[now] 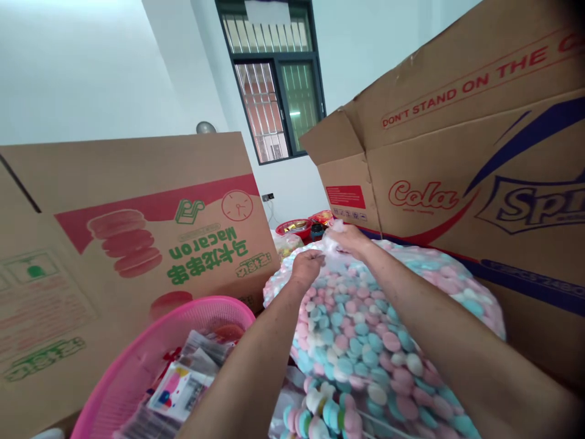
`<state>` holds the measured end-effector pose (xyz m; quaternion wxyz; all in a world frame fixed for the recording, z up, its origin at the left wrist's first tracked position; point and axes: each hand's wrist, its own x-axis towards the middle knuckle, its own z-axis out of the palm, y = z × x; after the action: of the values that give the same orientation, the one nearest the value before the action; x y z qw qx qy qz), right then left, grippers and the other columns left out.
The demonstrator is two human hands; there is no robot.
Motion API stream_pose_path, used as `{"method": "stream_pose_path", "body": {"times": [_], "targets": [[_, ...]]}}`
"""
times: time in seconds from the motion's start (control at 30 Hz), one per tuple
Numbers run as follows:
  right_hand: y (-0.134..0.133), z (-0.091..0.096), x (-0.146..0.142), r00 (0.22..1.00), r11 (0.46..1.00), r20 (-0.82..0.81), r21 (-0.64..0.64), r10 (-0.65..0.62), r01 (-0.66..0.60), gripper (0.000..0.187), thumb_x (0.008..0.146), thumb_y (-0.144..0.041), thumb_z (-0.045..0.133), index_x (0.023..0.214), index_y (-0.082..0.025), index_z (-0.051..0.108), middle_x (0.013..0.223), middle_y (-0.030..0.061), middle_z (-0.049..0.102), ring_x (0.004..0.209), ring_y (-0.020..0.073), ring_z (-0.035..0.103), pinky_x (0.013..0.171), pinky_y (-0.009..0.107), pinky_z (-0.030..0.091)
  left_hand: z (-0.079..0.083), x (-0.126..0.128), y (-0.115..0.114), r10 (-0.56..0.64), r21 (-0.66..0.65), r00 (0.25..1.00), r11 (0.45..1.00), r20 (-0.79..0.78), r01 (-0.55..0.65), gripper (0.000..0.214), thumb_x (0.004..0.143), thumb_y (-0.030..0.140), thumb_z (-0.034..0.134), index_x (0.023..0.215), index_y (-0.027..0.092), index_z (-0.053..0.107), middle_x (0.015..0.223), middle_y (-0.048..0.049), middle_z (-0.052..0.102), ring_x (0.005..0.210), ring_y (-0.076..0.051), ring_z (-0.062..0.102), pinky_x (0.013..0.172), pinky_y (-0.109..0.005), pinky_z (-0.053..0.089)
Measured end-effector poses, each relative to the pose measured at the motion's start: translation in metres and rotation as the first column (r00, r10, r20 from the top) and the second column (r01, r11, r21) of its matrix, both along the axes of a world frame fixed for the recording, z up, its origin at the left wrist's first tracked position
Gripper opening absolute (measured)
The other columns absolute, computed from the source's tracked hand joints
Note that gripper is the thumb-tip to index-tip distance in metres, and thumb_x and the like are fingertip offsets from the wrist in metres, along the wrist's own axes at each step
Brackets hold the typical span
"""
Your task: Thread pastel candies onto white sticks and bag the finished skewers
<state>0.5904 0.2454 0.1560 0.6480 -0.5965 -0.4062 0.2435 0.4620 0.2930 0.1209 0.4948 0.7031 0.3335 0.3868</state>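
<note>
A big clear plastic bag (356,329) full of small round pink, blue and white sweets lies in front of me. At its far side, my left hand (306,266) is closed on the gathered plastic. My right hand (351,239) grips a bunched part of the same bag slightly farther back and to the right. Both sets of fingertips are partly hidden by the crumpled plastic. Nearer to me, below my forearms, sits a cluster of sweets threaded on sticks (320,416).
A pink plastic basket (109,372) with printed packets (180,390) stands at the left. Cardboard boxes rise on both sides, a Macaron box (137,164) left and a cola box (420,164) right. Behind the bag are a red tray (294,228) and a dark jar (317,230).
</note>
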Motion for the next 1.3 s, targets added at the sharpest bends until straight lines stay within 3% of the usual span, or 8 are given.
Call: {"method": "stream_pose_path", "body": {"times": [0.17, 0.37, 0.53, 0.7, 0.9, 1.0, 1.13, 1.3], "targets": [[-0.01, -0.002, 0.009, 0.986, 0.994, -0.131, 0.019, 0.106, -0.104, 0.018, 0.086, -0.03, 0.06, 0.091, -0.014, 0.061, 0.077, 0.0005, 0.063, 0.063, 0.0105, 0.059, 0.058, 0.024, 0.049, -0.001, 0.001, -0.002, -0.029, -0.054, 0.999, 0.998, 0.019, 0.03, 0.007, 0.063, 0.016, 0.068, 0.07, 0.017, 0.067, 0.056, 0.0026, 0.059, 0.054, -0.01, 0.048, 0.055, -0.022, 0.04], [-0.034, -0.002, 0.007, 0.939, 0.935, -0.041, 0.114, 0.343, -0.336, 0.023, 0.063, -0.035, 0.071, 0.07, -0.014, 0.063, 0.07, 0.0048, 0.067, 0.066, 0.0165, 0.062, 0.062, 0.026, 0.048, 0.0, 0.005, -0.013, -0.131, -0.109, 0.989, 0.984, 0.073, 0.139, 0.024, 0.059, 0.018, 0.073, 0.082, 0.014, 0.068, 0.069, -0.003, 0.066, 0.064, -0.015, 0.058, 0.063, -0.027, 0.046], [-0.034, -0.006, 0.018, 0.97, 0.966, 0.041, 0.088, 0.241, -0.244, 0.022, 0.073, -0.04, 0.052, 0.072, -0.019, 0.058, 0.056, -0.0015, 0.058, 0.052, 0.0106, 0.051, 0.052, 0.021, 0.041, -0.014, 0.012, -0.016, -0.113, -0.02, 0.983, 0.993, 0.147, 0.117, 0.027, 0.053, 0.008, 0.073, 0.078, 0.014, 0.066, 0.077, -0.0021, 0.069, 0.079, -0.018, 0.06, 0.074, -0.026, 0.048], [-0.035, -0.021, 0.018, 0.912, 0.934, 0.233, -0.206, 0.337, -0.292, 0.004, 0.054, -0.017, 0.057, 0.054, -0.017, 0.053, 0.041, -0.0061, 0.043, 0.04, 0.0081, 0.037, 0.041, 0.02, 0.025, -0.025, 0.013, -0.022, -0.077, 0.006, 0.976, 0.997, 0.204, 0.078, 0.03, 0.054, 0.008, 0.071, 0.083, 0.016, 0.064, 0.082, -0.0011, 0.069, 0.081, -0.017, 0.06, 0.074, -0.025, 0.048], [-0.039, -0.024, 0.007, 0.775, 0.874, 0.435, -0.377, 0.458, -0.305, 0.011, 0.053, -0.008, 0.062, 0.055, -0.016, 0.054, 0.053, -0.0062, 0.051, 0.056, 0.0095, 0.046, 0.052, 0.02, 0.034, -0.024, -0.004, -0.026, -0.077, -0.128, 0.986, 0.987, 0.151, 0.096, 0.024, 0.058, 0.018, 0.068, 0.08, 0.016, 0.06, 0.063, 0.0014, 0.061, 0.058, -0.012, 0.055, 0.055, -0.021, 0.044], [-0.037, -0.032, 0.0, 0.749, 0.867, 0.483, -0.435, 0.454, -0.245, 0.017, 0.067, -0.015, 0.068, 0.058, -0.015, 0.054, 0.056, -0.0054, 0.052, 0.056, 0.0091, 0.048, 0.055, 0.022, 0.039, -0.013, -0.013, -0.023, -0.1, -0.236, 0.993, 0.965, 0.066, 0.113, 0.017, 0.066, 0.03, 0.061, 0.075, 0.015, 0.058, 0.053, 0.0019, 0.054, 0.044, -0.01, 0.048, 0.044, -0.021, 0.038], [-0.038, -0.04, -0.005, 0.771, 0.88, 0.485, -0.432, 0.412, -0.199, 0.01, 0.075, -0.017, 0.065, 0.068, -0.014, 0.057, 0.065, -0.003, 0.058, 0.062, 0.0097, 0.054, 0.059, 0.022, 0.043, -0.004, -0.011, -0.025, -0.157, -0.256, 0.987, 0.956, -0.028, 0.145, 0.02, 0.06, 0.028, 0.069, 0.072, 0.016, 0.06, 0.052, 0.0021, 0.055, 0.044, -0.011, 0.05, 0.044, -0.021, 0.038], [-0.047, -0.043, 0.006, 0.848, 0.878, 0.387, -0.448, 0.362, -0.171, 0.003, 0.068, -0.012, 0.059, 0.068, -0.015, 0.06, 0.055, -0.0016, 0.06, 0.049, 0.0106, 0.055, 0.045, 0.019, 0.039, -0.018, -0.011, -0.033, -0.059, -0.156, 0.997, 0.986, -0.043, 0.052, 0.013, 0.055, 0.007, 0.064, 0.058, 0.016, 0.055, 0.045, 0.0061, 0.048, 0.044, -0.009, 0.045, 0.046, -0.02, 0.038]]}}
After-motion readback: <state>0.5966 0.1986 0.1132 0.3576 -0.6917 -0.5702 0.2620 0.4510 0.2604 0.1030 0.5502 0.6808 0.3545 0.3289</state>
